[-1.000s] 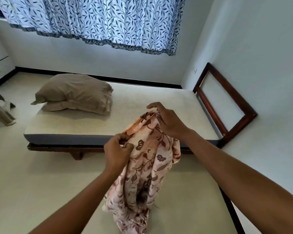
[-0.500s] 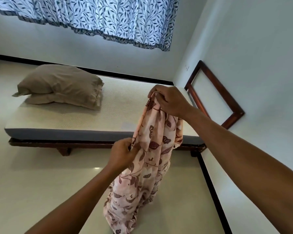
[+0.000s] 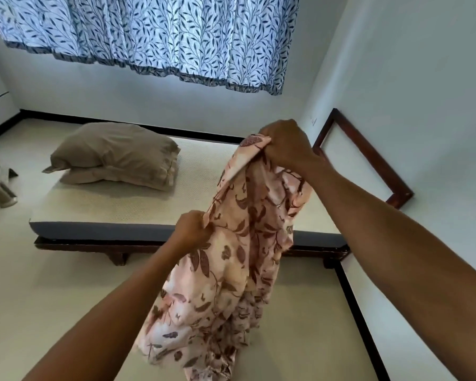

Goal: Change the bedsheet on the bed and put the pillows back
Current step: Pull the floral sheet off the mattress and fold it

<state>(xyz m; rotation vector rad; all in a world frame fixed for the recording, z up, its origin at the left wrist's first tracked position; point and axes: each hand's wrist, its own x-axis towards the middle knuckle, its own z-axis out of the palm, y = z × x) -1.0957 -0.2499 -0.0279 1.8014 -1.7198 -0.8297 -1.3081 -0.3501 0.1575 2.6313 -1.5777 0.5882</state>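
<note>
Pillows (image 3: 116, 152) on bare mattress (image 3: 201, 171), floral bedsheet (image 3: 231, 270) aloft

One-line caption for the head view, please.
Left hand and right hand grip a bunched floral bedsheet before a bare mattress bearing stacked brown pillows.

Both bare arms reach forward. The right hand (image 3: 286, 145) is held higher, fingers curled round the top of a pink floral cloth bedsheet (image 3: 231, 284); the left hand (image 3: 191, 229), lower, pinches its edge.
</note>
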